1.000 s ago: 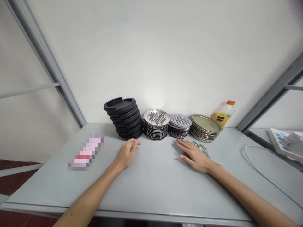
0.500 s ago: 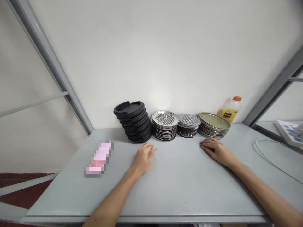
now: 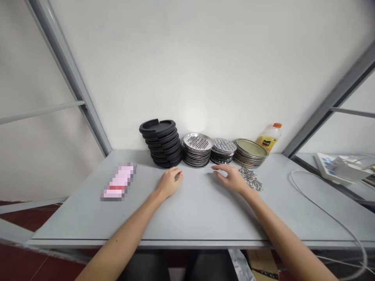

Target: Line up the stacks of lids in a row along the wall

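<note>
Grey bench (image 3: 187, 218) against a white wall.
Left hand (image 3: 169, 182), loosely curled at frame centre, perhaps pinches something small; right hand (image 3: 231, 177) lies open beside metal clips (image 3: 251, 178).

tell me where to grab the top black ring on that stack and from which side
Probably take the top black plastic ring of the leaning black stack by its rim, from the front-left where it overhangs the rings below. That overhang leaves room for fingers under the edge. The left hand lies nearest on the grey table.
</note>
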Motion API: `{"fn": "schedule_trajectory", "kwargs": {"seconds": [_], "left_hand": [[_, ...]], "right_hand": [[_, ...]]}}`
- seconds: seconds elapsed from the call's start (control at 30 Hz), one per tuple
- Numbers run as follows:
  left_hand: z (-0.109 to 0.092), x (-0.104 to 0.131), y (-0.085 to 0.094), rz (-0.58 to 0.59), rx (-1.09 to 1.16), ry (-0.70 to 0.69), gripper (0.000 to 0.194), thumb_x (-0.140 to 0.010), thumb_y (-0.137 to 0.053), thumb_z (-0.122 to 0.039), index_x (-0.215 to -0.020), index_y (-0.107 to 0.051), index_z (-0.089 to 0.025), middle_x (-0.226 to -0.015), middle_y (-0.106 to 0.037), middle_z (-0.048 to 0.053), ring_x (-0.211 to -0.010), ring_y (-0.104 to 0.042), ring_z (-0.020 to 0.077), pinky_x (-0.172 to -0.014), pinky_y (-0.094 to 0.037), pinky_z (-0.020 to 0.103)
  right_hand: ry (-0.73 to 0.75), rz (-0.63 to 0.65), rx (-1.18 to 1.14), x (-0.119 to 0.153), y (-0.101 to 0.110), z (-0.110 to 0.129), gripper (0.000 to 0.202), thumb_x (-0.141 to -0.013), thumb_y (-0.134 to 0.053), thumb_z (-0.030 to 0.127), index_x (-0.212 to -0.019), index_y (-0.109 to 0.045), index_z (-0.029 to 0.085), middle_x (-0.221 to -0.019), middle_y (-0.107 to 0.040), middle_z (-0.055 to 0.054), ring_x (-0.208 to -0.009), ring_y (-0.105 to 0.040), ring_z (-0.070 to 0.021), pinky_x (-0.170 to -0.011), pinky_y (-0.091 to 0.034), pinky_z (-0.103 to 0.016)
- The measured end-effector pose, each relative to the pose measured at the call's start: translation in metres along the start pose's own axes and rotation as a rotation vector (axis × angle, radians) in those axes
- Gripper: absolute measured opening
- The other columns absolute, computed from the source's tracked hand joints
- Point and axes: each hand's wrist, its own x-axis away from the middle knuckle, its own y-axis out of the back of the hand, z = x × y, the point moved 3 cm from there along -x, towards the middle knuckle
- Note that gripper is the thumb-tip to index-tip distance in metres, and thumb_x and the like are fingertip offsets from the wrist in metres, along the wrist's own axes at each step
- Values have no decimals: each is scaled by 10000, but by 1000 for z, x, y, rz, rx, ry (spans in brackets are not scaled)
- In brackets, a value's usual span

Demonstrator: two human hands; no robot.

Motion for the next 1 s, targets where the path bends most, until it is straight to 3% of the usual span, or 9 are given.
{"fn": "schedule_trajectory", "kwargs": {"seconds": [0.13,0.23,0.33,0.47,0.67,0.77,1.0], "left_hand": [[1,2,1,-6,-10,10,238,-891,-467,-251,-996,-669,-183,-916,-667,61,-826,-615,177,-705,-491,268],[-3,2,1,11,-15,3,241,-891,-477,-268,-999,-675,-183,-918,-677,59,-818,-625,177,-721,-498,276],[-11,-2,-4,32,-17,-13,256,-903,-457,-269,-1001,-677,-183,-939,-683,58,-836,-632,176,-731,-507,273],[-20,-12,-13,91,-38,-66,243,-888,-487,-257,-1006,-688,-190,-996,-692,60,-928,-636,198,-854,-503,315],[-14,-12,-14,106,-91,-104,326,-872,-518,-283,-1145,-649,-161,-1171,-664,90,-1117,-588,234,-1038,-415,390],[-9,-5,-10,102,-99,-92,363,-876,-514,-308,-1181,-631,-149,-1237,-633,102,-1175,-567,229,-1054,-414,380],[-4,1,-16,251,-212,-32,473,-836,-569,-361,-1260,-585,-150,-1331,-554,142,-1243,-501,290,-1071,-376,438]], "right_hand": [[-3,37,-95,-20,-23,29,262,-867,-475,271,-1010,-687,216,-1052,-702,-54,-985,-633,-216,-907,-481,-365],[-121,-38,-126,-22,-38,30,284,-874,-442,280,-987,-692,204,-1025,-709,-62,-955,-633,-217,-873,-488,-361],[-171,-32,-117,-16,-48,23,277,-868,-447,280,-964,-693,197,-993,-714,-70,-920,-632,-225,-843,-489,-360],[-170,7,-101,-11,-48,16,254,-862,-462,272,-921,-694,185,-920,-714,-74,-853,-631,-225,-812,-486,-348],[-156,75,23,-11,-45,10,324,-883,-483,326,-1090,-632,125,-1100,-640,-136,-1028,-577,-243,-940,-420,-349],[-140,151,120,-9,-48,10,351,-881,-499,364,-1111,-619,128,-1127,-616,-147,-1050,-557,-255,-956,-404,-358],[-84,257,141,-7,-48,12,458,-883,-489,409,-1229,-551,115,-1222,-557,-177,-1119,-523,-275,-980,-393,-385]]}}
